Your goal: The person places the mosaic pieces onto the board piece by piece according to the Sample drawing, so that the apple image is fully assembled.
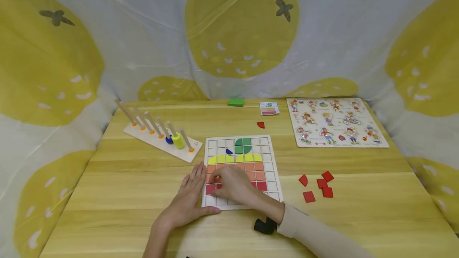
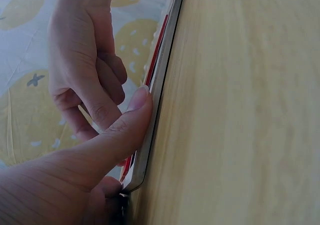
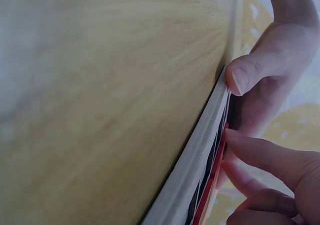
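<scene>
A white grid board (image 1: 271,158) lies on the table, bearing green, yellow, orange and red pieces in rows. My left hand (image 1: 188,198) rests along its left side, fingers straight, and the thumb touches the near edge. Over the lower left of the grid is my right hand (image 1: 233,184), its thumb and index finger pinching a red square tile (image 3: 218,157) in the red row. A second red square (image 1: 210,189) sits at that row's left end. The right hand covers the row's middle. One small blue piece (image 1: 229,151) lies left of the green pieces.
Several loose red pieces (image 1: 309,196) lie right of the board. Behind it are a red quarter piece (image 1: 260,125), a pattern card (image 1: 269,108) and a green block (image 1: 235,102). A peg stand (image 1: 186,154) stands left; a picture puzzle (image 1: 338,122) lies back right. Black object (image 1: 264,226) near my right wrist.
</scene>
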Available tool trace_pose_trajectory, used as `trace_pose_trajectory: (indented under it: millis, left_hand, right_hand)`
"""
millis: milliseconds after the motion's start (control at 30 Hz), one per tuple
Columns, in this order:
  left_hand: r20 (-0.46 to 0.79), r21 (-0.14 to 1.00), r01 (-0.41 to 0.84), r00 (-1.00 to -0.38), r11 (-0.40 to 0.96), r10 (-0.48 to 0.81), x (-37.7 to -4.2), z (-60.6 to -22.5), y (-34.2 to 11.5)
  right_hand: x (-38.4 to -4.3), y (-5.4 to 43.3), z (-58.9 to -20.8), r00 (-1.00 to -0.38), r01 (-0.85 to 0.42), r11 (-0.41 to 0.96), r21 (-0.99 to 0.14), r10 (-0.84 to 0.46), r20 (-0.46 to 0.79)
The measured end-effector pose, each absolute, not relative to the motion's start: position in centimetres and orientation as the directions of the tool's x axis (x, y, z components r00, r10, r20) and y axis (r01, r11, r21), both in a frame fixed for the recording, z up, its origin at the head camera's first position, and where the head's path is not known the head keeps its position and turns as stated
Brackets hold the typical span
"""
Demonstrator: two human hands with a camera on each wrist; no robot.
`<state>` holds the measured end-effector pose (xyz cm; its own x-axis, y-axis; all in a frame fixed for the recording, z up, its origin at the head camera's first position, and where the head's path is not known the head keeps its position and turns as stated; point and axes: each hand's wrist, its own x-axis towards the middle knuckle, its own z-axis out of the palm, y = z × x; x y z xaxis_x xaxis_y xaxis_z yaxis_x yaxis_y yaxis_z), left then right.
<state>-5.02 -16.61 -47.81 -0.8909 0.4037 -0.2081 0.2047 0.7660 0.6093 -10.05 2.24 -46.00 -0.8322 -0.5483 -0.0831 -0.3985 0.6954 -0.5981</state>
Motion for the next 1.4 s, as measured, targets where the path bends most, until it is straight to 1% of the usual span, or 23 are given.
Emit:
trace_pose_trajectory:
  millis: [200, 367, 533, 667, 833, 1033, 1133, 1233, 1333, 1400]
  left_hand:
    - [-0.216, 0.610, 0.211, -0.883, 0.764, 0.416, -5.1, -48.0, -16.4]
    - [-0.200, 0.606, 0.225, -0.885, 0.763, 0.420, -5.3, -47.9, -16.1]
    - [-0.199, 0.606, 0.226, -0.885, 0.762, 0.421, -5.3, -47.7, -16.0]
    - [-0.195, 0.604, 0.228, -0.887, 0.764, 0.419, -5.3, -47.6, -15.9]
    - [-0.201, 0.601, 0.221, -0.888, 0.768, 0.412, -5.5, -47.6, -15.8]
    - [-0.209, 0.605, 0.203, -0.893, 0.770, 0.399, -5.2, -47.4, -16.3]
    - [-0.204, 0.612, 0.196, -0.896, 0.766, 0.393, -4.9, -47.3, -16.7]
    - [-0.187, 0.616, 0.206, -0.899, 0.760, 0.396, -4.7, -47.6, -16.9]
    - [-0.141, 0.630, 0.229, -0.906, 0.742, 0.400, -4.6, -47.9, -16.8]
    - [-0.103, 0.640, 0.249, -0.910, 0.727, 0.402, -4.5, -48.1, -16.9]
  right_hand:
    - [-9.9, 2.6, -45.9, -0.844, -0.379, 0.709, -0.595, -0.529, -0.092]
    - [-9.9, 3.1, -45.9, -0.853, -0.382, 0.709, -0.593, -0.517, -0.068]
    - [-10.2, 3.6, -46.1, -0.850, -0.351, 0.684, -0.639, -0.520, -0.089]
    - [-10.5, 5.0, -46.0, -0.851, -0.313, 0.649, -0.693, -0.516, -0.100]
    - [-10.5, 9.3, -45.1, -0.877, -0.269, 0.626, -0.732, -0.473, -0.083]
    - [-9.5, 17.5, -44.3, -0.930, -0.191, 0.661, -0.725, -0.359, -0.082]
    - [-8.4, 21.7, -44.5, -0.934, -0.156, 0.655, -0.739, -0.342, -0.107]
    - [-7.2, 25.0, -45.0, -0.925, -0.114, 0.642, -0.758, -0.347, -0.155]
    - [-6.2, 27.0, -45.5, -0.911, -0.067, 0.641, -0.764, -0.352, -0.216]
    - [-5.9, 27.5, -45.9, -0.898, -0.062, 0.642, -0.764, -0.370, -0.238]
